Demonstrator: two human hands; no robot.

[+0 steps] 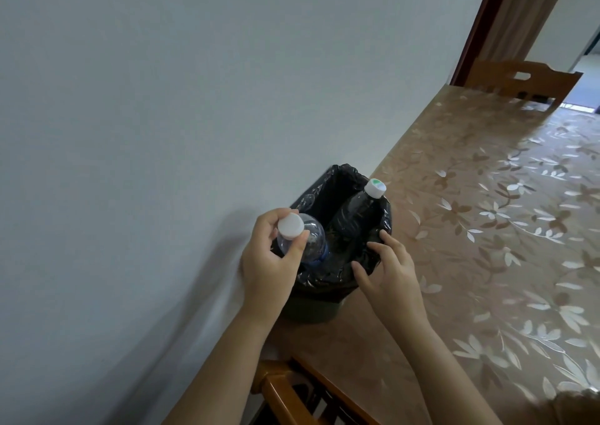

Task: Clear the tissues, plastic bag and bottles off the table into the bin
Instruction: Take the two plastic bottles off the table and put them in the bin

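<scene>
A small dark bin (319,309) lined with a black bag stands on the table by the wall. My left hand (269,262) grips a clear plastic bottle (308,239) by its white-capped neck, the bottle's body down inside the bin. A second bottle (355,212), dark-looking with a white cap, leans inside against the bin's far right rim. My right hand (389,273) rests with spread fingers on the near right rim of the bag liner. No tissues or plastic bag show on the table.
The table (487,230) has a glossy brown cover with a leaf and flower pattern. A white wall runs along its left side. Wooden chairs stand at the far end (522,82) and at the near edge (292,395). A doorway opens at top right.
</scene>
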